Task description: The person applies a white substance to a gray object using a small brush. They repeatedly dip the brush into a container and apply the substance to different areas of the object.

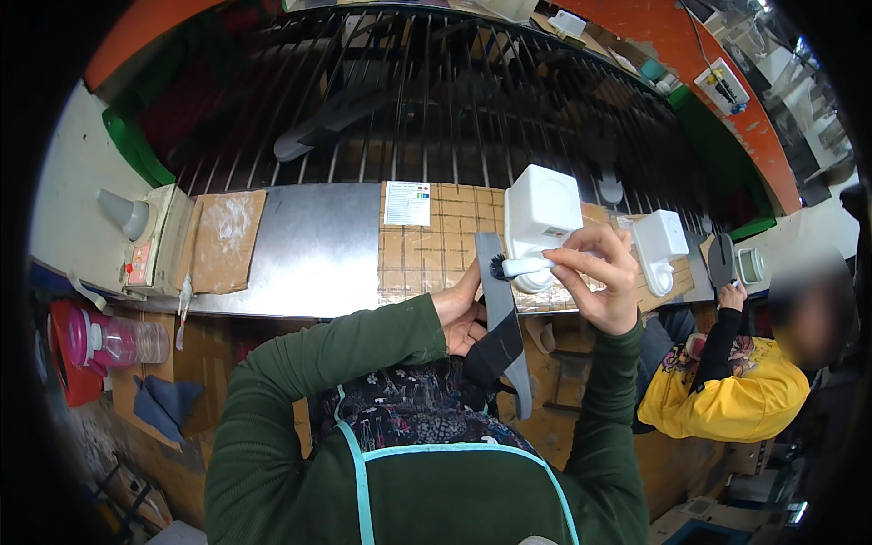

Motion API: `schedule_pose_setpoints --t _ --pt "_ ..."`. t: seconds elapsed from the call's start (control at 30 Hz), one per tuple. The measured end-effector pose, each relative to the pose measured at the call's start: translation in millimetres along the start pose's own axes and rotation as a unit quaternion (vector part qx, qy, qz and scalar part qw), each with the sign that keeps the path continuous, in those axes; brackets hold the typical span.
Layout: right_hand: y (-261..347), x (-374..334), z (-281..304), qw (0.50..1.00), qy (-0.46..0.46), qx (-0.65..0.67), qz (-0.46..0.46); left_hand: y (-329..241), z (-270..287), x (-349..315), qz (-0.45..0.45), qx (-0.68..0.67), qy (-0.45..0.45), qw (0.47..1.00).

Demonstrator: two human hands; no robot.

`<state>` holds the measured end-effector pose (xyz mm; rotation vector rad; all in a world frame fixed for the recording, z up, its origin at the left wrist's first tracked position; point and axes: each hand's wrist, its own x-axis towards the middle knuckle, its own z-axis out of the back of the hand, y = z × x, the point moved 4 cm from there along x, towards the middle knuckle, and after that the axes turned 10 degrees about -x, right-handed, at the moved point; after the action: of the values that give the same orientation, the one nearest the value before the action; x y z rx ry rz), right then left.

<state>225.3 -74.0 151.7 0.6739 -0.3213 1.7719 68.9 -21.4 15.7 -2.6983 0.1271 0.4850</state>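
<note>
A grey sandal (493, 286) with a wide black strap stands on edge in front of me, its length running away from my body. Its left side rests in my left hand (460, 316), whose fingers are closed round it from behind and below. Between the thumb and fingers of my right hand (601, 277) is a small brush (525, 266) with a white handle. The dark bristles touch or nearly touch the upper part of the sandal. Just beyond the brush, a white dispenser bottle (543, 204) with a round base cup sits on the bench.
Beyond the bench (318, 245), a rack of metal bars carries another grey sandal (331, 120). Cardboard (227, 241) lies at the left. A second white dispenser (661, 236) stands to the right, near a co-worker in yellow (736, 391) holding a dark sandal (721, 262).
</note>
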Motion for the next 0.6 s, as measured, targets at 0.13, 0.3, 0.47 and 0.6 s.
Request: schedule_pose_setpoints --t 0.13,0.3,0.47,0.6 --pt "2 -5 -2 1.000 0.016 -0.020 -0.003 2 0 1 0.013 -0.034 0.015 0.999" --pt "5 -8 -7 1.000 0.010 -0.023 0.002 5 6 4 0.018 -0.077 0.016 0.997" --pt "5 -11 -9 0.999 0.009 -0.030 0.005 6 11 7 0.014 -0.069 0.042 0.997" --pt "5 -13 -12 1.000 0.002 -0.027 0.005 7 12 6 0.028 -0.107 0.006 0.994"
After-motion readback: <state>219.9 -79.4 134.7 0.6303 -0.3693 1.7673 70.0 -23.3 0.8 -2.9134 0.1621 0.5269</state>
